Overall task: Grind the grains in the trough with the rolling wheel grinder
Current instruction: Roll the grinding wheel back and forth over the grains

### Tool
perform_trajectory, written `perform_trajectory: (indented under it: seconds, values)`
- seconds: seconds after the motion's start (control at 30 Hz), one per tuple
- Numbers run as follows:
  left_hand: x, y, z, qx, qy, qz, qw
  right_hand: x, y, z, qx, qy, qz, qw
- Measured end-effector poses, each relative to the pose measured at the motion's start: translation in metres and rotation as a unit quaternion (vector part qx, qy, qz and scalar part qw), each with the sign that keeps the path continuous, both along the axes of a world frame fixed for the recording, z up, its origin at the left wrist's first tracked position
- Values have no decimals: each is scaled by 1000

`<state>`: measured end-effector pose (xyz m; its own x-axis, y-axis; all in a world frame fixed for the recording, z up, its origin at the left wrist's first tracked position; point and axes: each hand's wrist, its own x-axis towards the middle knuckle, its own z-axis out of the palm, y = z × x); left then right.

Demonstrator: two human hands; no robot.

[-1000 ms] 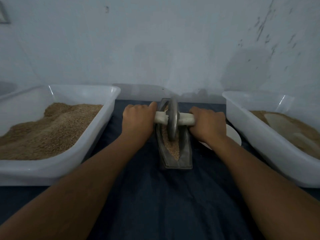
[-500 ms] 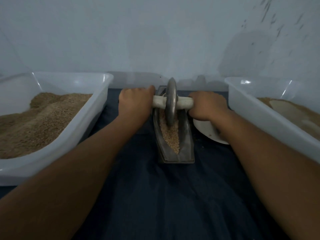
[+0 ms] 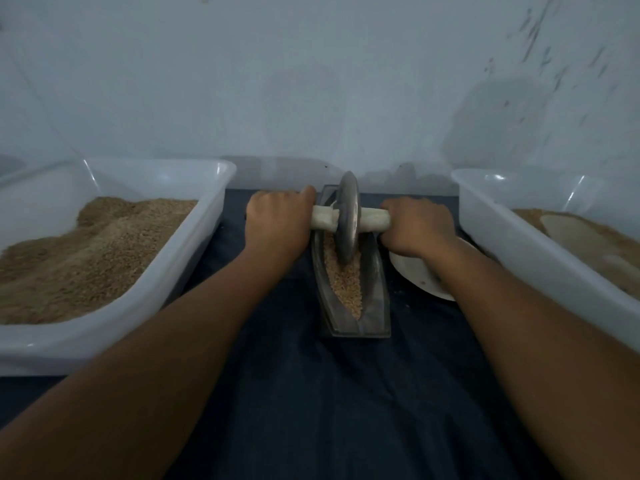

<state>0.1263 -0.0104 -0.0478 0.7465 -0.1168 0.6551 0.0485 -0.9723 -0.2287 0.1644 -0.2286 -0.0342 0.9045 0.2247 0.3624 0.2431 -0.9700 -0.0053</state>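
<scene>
Both hands are clamped on the pale handle (image 3: 349,220) that runs through the metal wheel (image 3: 347,219): the left hand (image 3: 277,225) curls round its left end, the right hand (image 3: 417,226) round its right end, with the wheel standing upright between them. At far left a white tub (image 3: 207,216) holds a heap of brown grain. Right of it, on the dark cloth (image 3: 329,403), lies the narrow metal trough (image 3: 372,299); the wheel sits in its far half, and pale grains (image 3: 346,282) fill the groove nearer the person. A white plate (image 3: 415,275) lies partly under the right wrist, and a second white tub (image 3: 512,244) stands at far right.
</scene>
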Motion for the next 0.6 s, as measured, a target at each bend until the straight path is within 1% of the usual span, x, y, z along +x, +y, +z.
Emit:
perform_trajectory:
  seconds: [0.3,0.6]
  values:
    - [-20,-3,-3,-5,-6,-2,1000,-23,-6,-18,20,-83,14,996]
    - [-46,-1,-6,-17,-11,-21,1000,-52,-4,-21,36,-128,8,991]
